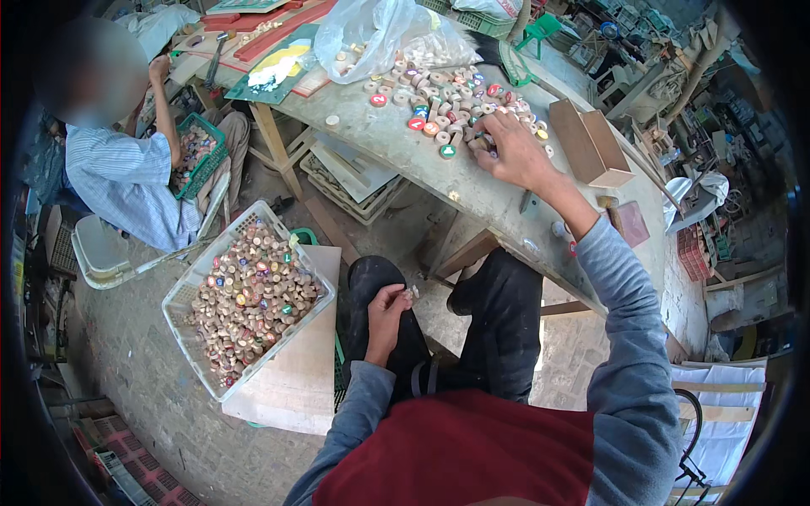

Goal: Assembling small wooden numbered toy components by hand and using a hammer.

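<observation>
While your right hand [519, 153] is covering discs [443, 137] on the table [363, 131], your left hand [385, 317] is pinching a pale bit [411, 293].
The basket [191, 356] is sitting near your knee [369, 271] (likely for easy reach); whether your right fingers [491, 125] are gripping, I can't tell.

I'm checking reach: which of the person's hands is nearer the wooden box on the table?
Right. The right hand is among the wooden pieces, just left of the box; the left hand is farther away, over the left leg.
</observation>
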### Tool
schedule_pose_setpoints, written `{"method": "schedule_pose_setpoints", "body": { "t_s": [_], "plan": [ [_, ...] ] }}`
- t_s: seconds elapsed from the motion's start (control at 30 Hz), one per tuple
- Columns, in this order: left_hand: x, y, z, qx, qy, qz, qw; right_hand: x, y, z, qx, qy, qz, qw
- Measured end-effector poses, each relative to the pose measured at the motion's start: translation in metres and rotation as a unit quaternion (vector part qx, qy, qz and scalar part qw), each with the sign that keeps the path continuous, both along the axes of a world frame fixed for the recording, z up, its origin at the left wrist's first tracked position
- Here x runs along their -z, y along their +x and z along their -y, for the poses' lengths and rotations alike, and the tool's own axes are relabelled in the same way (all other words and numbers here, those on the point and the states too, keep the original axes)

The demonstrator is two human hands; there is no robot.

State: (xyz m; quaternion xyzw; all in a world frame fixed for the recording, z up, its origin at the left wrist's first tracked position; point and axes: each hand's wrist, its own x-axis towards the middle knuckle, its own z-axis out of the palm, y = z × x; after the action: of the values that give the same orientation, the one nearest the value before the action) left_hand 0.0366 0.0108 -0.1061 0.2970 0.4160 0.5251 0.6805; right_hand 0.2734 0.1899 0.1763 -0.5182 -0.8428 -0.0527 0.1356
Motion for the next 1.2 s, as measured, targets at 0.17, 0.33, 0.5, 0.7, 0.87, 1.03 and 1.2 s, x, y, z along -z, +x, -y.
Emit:
{"method": "schedule_pose_setpoints", "body": {
  "t_s": [0.17, 0.33, 0.5, 0.7, 0.87, 1.03, 1.2],
  "plan": [
    [-0.001, 0.001, 0.000, 0.001, -0.006, -0.012, 1.000, 0.005, -0.003, -0.018, -0.045, 0.074, -0.008, 0.996],
    [-0.001, 0.002, 0.000, -0.001, -0.006, -0.002, 1.000, 0.002, -0.007, -0.042, -0.053, 0.037, -0.015, 0.998],
    [0.004, 0.001, -0.002, 0.002, -0.003, 0.005, 1.000, -0.001, -0.013, -0.060, -0.054, 0.006, -0.051, 0.997],
    [0.001, 0.001, -0.002, 0.004, -0.007, 0.005, 1.000, -0.012, -0.020, -0.076, 0.001, -0.051, -0.091, 0.995],
    [-0.001, 0.001, -0.002, 0.007, -0.007, -0.006, 1.000, -0.010, -0.027, -0.098, 0.023, -0.041, -0.081, 0.996],
    [0.000, 0.003, -0.003, 0.009, -0.006, 0.004, 1.000, -0.003, -0.033, -0.129, -0.057, 0.003, -0.086, 0.995],
    [0.002, 0.002, -0.002, 0.011, -0.006, -0.002, 1.000, -0.015, -0.044, -0.148, -0.038, 0.025, -0.102, 0.994]
  ]
}}
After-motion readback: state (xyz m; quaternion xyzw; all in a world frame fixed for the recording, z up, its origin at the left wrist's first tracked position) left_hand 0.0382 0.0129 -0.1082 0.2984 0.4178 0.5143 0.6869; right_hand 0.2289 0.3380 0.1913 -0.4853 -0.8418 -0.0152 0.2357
